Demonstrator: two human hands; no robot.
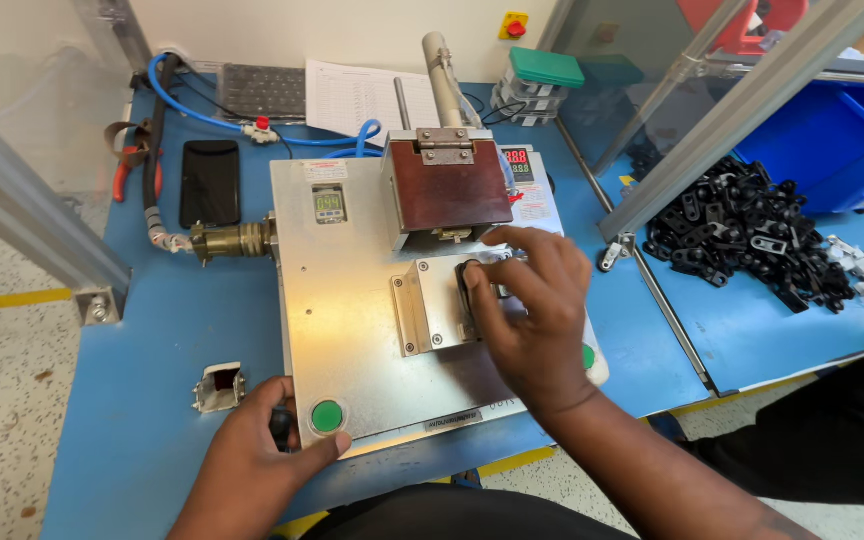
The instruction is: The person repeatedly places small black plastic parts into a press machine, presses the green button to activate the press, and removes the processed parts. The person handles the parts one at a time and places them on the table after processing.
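Observation:
A flat metal press machine [352, 330] sits on the blue table [142, 380]. Its brown hinged head [449, 183] stands above a small metal fixture [432, 300]. My right hand [527, 315] rests on the fixture, fingers pinched on a small black plastic part [467, 285] set in it. My left hand [257, 450] lies at the machine's front left corner, thumb beside the green push button [327, 416], fingers curled around a small dark object at the edge.
A heap of black plastic parts [752, 230] lies on the right, next to a blue bin [837, 140]. A black phone [210, 182], red-handled pliers [127, 160], blue hoses, a paper sheet [357, 97] and a small metal bracket [220, 387] lie around the machine.

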